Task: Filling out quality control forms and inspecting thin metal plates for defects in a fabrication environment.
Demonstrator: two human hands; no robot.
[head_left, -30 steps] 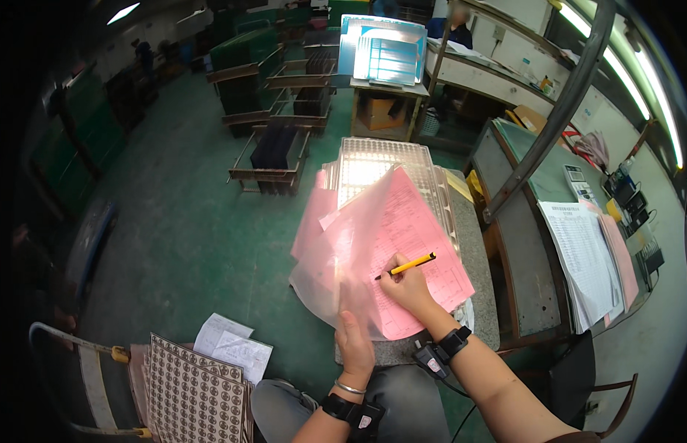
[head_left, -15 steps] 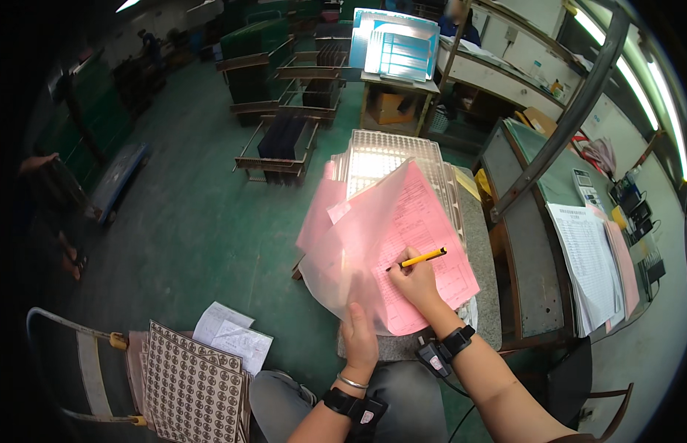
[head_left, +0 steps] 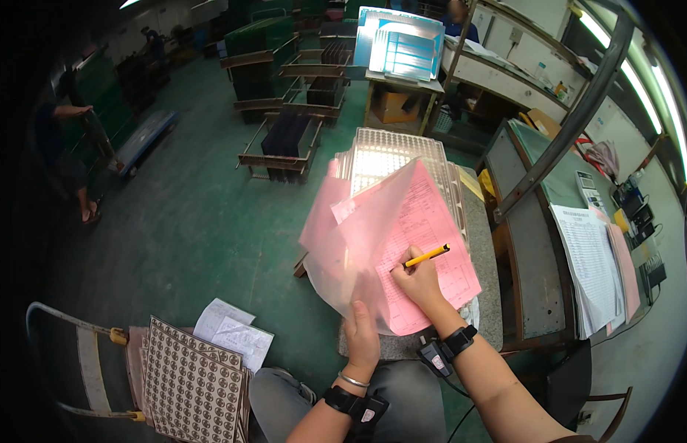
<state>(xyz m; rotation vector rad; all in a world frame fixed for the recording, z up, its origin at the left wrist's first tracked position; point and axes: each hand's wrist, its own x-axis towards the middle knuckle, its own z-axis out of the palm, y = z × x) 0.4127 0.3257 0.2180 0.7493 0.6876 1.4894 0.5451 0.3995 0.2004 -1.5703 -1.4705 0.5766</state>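
Observation:
A pink printed form (head_left: 443, 255) lies on a stack of clear trays, tilted toward me. A translucent plastic sheet (head_left: 343, 269) is folded back over its left side. My left hand (head_left: 362, 340) pinches the lower edge of that sheet, its thumb on top and the other fingers mostly hidden. In my right hand (head_left: 419, 284) is a yellow pen (head_left: 430, 255), gripped in a writing hold. Its tip meets the form near the left side, and the hand's lower edge rests on the paper.
Clear dimpled trays (head_left: 402, 145) sit beyond the form on a speckled stone-topped stand (head_left: 491, 295). At lower left, patterned sheets (head_left: 192, 384) and white papers (head_left: 236, 340) rest on a cart (head_left: 85, 362). A desk (head_left: 532, 266) with papers (head_left: 587, 258) stands right. Someone (head_left: 63, 148) handles a trolley far left.
My right hand and the pen have shifted very slightly on the form. At far left, the person and the blue trolley have come further into view. My left hand keeps its hold.

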